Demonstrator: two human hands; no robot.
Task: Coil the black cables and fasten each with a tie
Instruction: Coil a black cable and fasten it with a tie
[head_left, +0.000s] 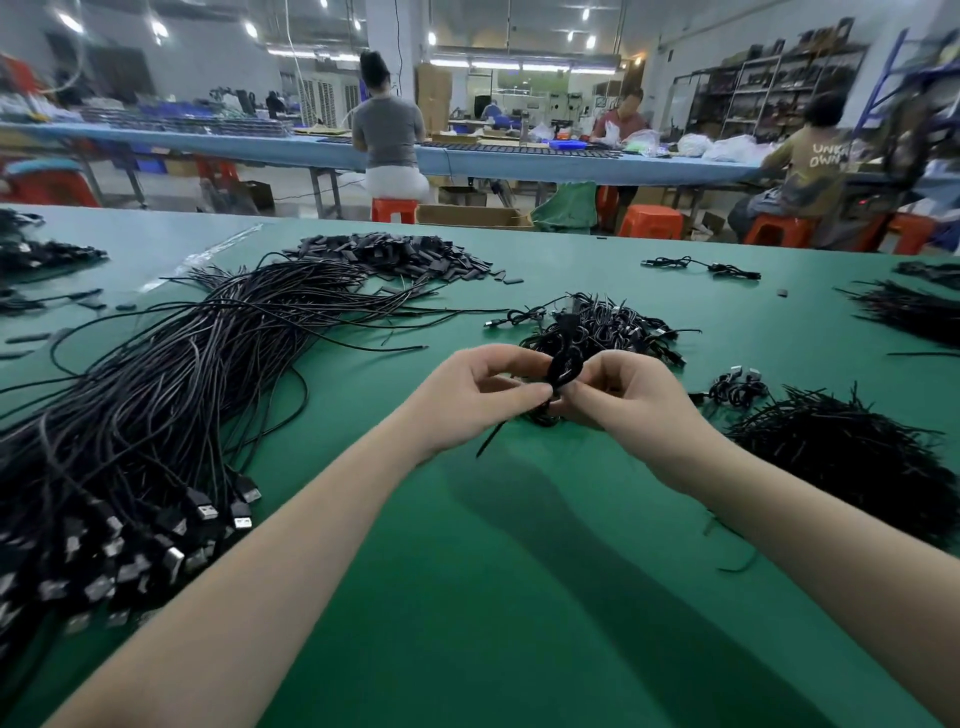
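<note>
I hold the coiled cable (563, 366) above the table (519, 571), my left hand (475, 395) and right hand (618, 395) both pinching it in a clamped grip so the loops stay gathered while a tie (491, 439) goes round.

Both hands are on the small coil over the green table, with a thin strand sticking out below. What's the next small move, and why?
Probably draw the tie tight around the coil. The left hand and right hand both pinch the coil at its lower end, and a loose thin end hangs down to the left. That suggests the tie is on but not yet cinched. Whether it is already twisted is hidden by the fingers.
</note>
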